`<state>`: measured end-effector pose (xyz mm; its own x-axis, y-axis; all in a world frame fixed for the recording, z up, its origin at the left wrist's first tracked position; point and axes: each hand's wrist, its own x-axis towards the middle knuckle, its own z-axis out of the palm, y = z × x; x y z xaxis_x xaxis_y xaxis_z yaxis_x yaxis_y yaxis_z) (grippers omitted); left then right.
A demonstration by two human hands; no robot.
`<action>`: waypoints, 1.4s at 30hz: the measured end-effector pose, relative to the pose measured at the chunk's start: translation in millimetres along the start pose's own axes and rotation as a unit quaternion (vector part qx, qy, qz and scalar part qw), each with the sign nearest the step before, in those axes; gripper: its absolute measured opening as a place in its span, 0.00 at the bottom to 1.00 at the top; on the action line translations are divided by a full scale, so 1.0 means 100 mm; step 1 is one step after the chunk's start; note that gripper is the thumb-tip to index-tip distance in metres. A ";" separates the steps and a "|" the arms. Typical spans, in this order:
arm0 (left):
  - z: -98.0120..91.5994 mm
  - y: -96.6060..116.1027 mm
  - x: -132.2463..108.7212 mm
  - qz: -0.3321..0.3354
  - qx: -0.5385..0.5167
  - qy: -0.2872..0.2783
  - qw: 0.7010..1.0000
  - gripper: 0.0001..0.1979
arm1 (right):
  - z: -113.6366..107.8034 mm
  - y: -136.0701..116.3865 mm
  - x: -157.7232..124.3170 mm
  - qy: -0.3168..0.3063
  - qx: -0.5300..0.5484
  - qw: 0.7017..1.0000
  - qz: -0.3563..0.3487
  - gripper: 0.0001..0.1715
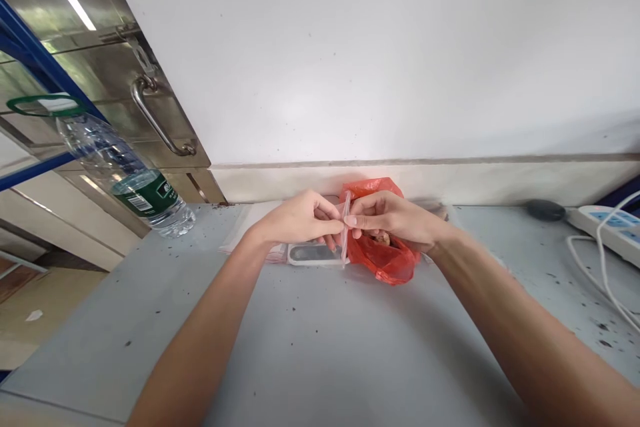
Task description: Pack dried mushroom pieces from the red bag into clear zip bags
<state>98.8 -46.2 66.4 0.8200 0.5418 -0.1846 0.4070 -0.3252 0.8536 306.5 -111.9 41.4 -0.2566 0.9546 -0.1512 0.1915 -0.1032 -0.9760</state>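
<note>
Between my two hands hangs a small clear plastic bag point(345, 240), seen nearly edge-on. My left hand point(305, 217) pinches its upper edge from the left, and my right hand point(385, 217) pinches the same edge from the right, the fingertips almost meeting. Right behind and below my right hand lies an open red plastic bag point(395, 263) with some brownish pieces point(383, 238) inside, partly covered by my fingers. A flat white-rimmed object with a grey face point(315, 253) rests under my left hand. Pale plastic sheets or bags point(245, 227) lie left of it.
On the grey table point(310, 353), a large clear bottle with a green label point(145, 193) stands at the left edge. A white power strip point(607, 227), its cable and a dark mouse-like object point(545, 209) sit at the right. A white wall point(350, 67) rises behind. Dark crumbs dot the tabletop.
</note>
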 end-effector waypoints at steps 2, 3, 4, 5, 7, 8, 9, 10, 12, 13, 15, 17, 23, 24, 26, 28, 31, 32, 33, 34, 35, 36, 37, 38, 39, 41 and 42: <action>0.01 0.00 0.01 -0.004 -0.001 0.012 1.000 0.09 | 0.00 0.00 0.00 0.005 -0.007 1.000 0.003 0.25; 0.02 0.00 0.01 -0.008 -0.001 0.021 1.000 0.09 | 0.01 -0.01 -0.01 0.009 -0.015 1.000 0.003 0.23; 0.03 0.00 0.01 -0.011 -0.002 0.029 1.000 0.09 | 0.01 -0.01 -0.01 0.014 -0.024 1.000 0.007 0.21; 0.03 0.00 0.01 -0.014 -0.002 0.040 0.999 0.09 | 0.02 -0.02 -0.02 0.023 -0.032 0.999 0.012 0.19; 0.02 0.01 0.00 -0.027 -0.002 0.070 0.997 0.09 | 0.03 -0.05 -0.03 0.063 -0.050 0.996 0.026 0.16; 0.00 0.02 0.00 -0.035 -0.002 0.090 0.995 0.08 | 0.04 -0.06 -0.03 0.095 -0.065 0.993 0.031 0.19; -0.01 0.03 -0.01 -0.043 -0.001 0.116 0.992 0.08 | 0.05 -0.07 -0.03 0.133 -0.090 0.986 0.033 0.22; -0.03 0.03 -0.02 -0.049 0.001 0.143 0.988 0.09 | 0.05 -0.07 -0.03 0.174 -0.122 0.977 0.028 0.25; -0.03 0.04 -0.02 -0.045 0.007 0.192 0.980 0.09 | 0.07 -0.08 -0.02 0.252 -0.200 0.947 -0.017 0.23; -0.01 0.04 -0.01 -0.034 0.011 0.210 0.977 0.09 | 0.08 -0.07 -0.02 0.280 -0.234 0.929 -0.057 0.18; 0.06 0.04 0.01 0.013 0.016 0.226 0.974 0.08 | 0.09 -0.07 -0.02 0.290 -0.276 0.907 -0.133 0.05; 0.16 0.04 0.03 0.078 0.031 0.219 0.972 0.07 | 0.09 -0.06 -0.03 0.252 -0.293 0.908 -0.159 0.10; 0.23 0.04 0.08 0.192 0.050 0.250 0.948 0.09 | -0.07 -0.08 -0.12 0.134 -0.309 0.934 -0.122 0.18; 0.19 0.03 0.09 0.200 0.046 0.291 0.935 0.10 | -0.11 -0.09 -0.14 0.137 -0.303 0.935 -0.125 0.29; 0.11 -0.02 0.12 0.168 0.020 0.373 0.912 0.12 | -0.17 -0.11 -0.17 0.144 -0.283 0.939 -0.135 0.48; 0.04 -0.10 0.16 0.089 -0.065 0.395 0.912 0.14 | -0.22 -0.12 -0.20 0.148 -0.266 0.939 -0.159 0.57; -0.01 -0.20 0.20 0.014 -0.259 0.299 0.918 0.19 | -0.27 -0.12 -0.21 0.167 -0.269 0.927 -0.200 0.58; -0.01 -0.22 0.21 0.013 -0.311 0.266 0.912 0.20 | -0.30 -0.12 -0.21 0.178 -0.275 0.922 -0.206 0.58; -0.01 -0.24 0.22 0.016 -0.349 0.246 0.904 0.21 | -0.32 -0.12 -0.22 0.190 -0.283 0.917 -0.207 0.58; 0.00 -0.25 0.24 0.020 -0.372 0.240 0.896 0.19 | -0.36 -0.12 -0.23 0.201 -0.291 0.913 -0.206 0.58; 0.01 -0.26 0.25 0.021 -0.383 0.246 0.890 0.17 | -0.41 -0.12 -0.25 0.208 -0.302 0.908 -0.204 0.56; 0.01 -0.26 0.26 0.022 -0.383 0.257 0.887 0.15 | -0.47 -0.13 -0.29 0.209 -0.316 0.904 -0.200 0.53; 0.01 -0.26 0.27 0.022 -0.375 0.270 0.886 0.13 | -0.53 -0.14 -0.33 0.203 -0.331 0.902 -0.191 0.47; 0.00 -0.25 0.29 0.023 -0.362 0.282 0.888 0.12 | -0.60 -0.16 -0.38 0.191 -0.347 0.901 -0.177 0.39; -0.01 -0.24 0.31 0.029 -0.346 0.296 0.890 0.12 | -0.68 -0.18 -0.43 0.172 -0.361 0.904 -0.154 0.34; -0.04 -0.20 0.35 0.048 -0.309 0.329 0.891 0.14 | -0.82 -0.20 -0.53 0.137 -0.375 0.912 -0.091 0.33; -0.05 -0.16 0.38 0.058 -0.288 0.346 0.891 0.14 | -0.88 -0.19 -0.57 0.125 -0.380 0.915 -0.055 0.34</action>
<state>121.0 -16.7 47.8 0.3183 0.9432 0.0955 -0.1008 -0.0666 0.9927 401.0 -139.5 82.7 -0.1080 0.9913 0.0751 0.8055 0.1315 -0.5778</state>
